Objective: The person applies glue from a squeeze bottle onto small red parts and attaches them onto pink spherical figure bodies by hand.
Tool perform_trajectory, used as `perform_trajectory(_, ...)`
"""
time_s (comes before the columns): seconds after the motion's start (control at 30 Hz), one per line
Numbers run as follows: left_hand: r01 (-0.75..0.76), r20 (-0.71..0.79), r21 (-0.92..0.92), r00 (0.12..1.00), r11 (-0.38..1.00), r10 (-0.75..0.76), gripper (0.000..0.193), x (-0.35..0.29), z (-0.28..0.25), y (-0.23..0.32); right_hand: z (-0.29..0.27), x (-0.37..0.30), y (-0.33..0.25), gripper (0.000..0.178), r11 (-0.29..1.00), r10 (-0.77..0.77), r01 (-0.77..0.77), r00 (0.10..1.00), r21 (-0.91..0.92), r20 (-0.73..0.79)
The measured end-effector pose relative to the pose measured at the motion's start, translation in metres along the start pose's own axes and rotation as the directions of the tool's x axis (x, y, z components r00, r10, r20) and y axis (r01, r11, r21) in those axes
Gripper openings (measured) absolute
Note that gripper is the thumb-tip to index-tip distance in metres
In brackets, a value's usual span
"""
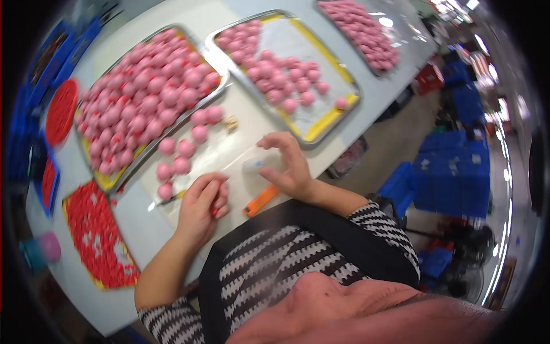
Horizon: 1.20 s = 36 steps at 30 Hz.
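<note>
My left hand (pixel 200 207) is closed at the near side of the table, with a small red piece (pixel 215 211) showing between its fingers. To its right, my right hand (pixel 291 166) is held with thumb and fingers apart and nothing visible between them. Beside its thumb lies a small whitish, see-through object (pixel 252 165) with a blue spot; its kind is unclear. An orange strip-shaped tool (pixel 260 200) rests by the table edge between my hands. Several loose pink balls (pixel 185 148) lie on the table beyond my left hand, next to a small beige lump (pixel 231 124).
A metal tray (pixel 134 167) heaped with pink balls stands at far left. Another tray (pixel 339 125), paper-lined, is partly filled; more balls (pixel 364 34) sit beyond it. Red pieces cover a yellow-edged tray (pixel 98 236) at left. Blue crates (pixel 450 175) stand off the table at right.
</note>
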<state>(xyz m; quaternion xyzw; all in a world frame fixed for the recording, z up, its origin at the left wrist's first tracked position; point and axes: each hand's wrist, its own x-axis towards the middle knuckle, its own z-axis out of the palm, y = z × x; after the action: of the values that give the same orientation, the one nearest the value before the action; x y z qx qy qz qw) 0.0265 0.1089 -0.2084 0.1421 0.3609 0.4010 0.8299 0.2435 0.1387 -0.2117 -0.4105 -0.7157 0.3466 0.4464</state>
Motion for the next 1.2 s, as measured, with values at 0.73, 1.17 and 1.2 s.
perform_trajectory(0.73, -0.856, -0.253, -0.447, -0.156, -0.258, 0.955, 0.027, 0.094, 0.415, -0.174, -0.217, -0.035, -0.121, 0.055, -0.265, -0.188, -0.095, 0.981, 0.96, 0.046)
perform_trajectory(1.17, -0.637, -0.344, -0.714, -0.041, -0.29, 0.938, 0.019, 0.072, 0.408, -0.151, -0.214, -0.019, -0.133, 0.053, -0.229, -0.17, -0.114, 0.983, 0.967, 0.075)
perform_trajectory(1.2, -0.616, -0.347, -0.731, -0.035, -0.294, 0.937, 0.019, 0.07, 0.401, -0.145, -0.213, -0.017, -0.133, 0.053, -0.223, -0.179, -0.146, 0.978, 0.964, 0.107)
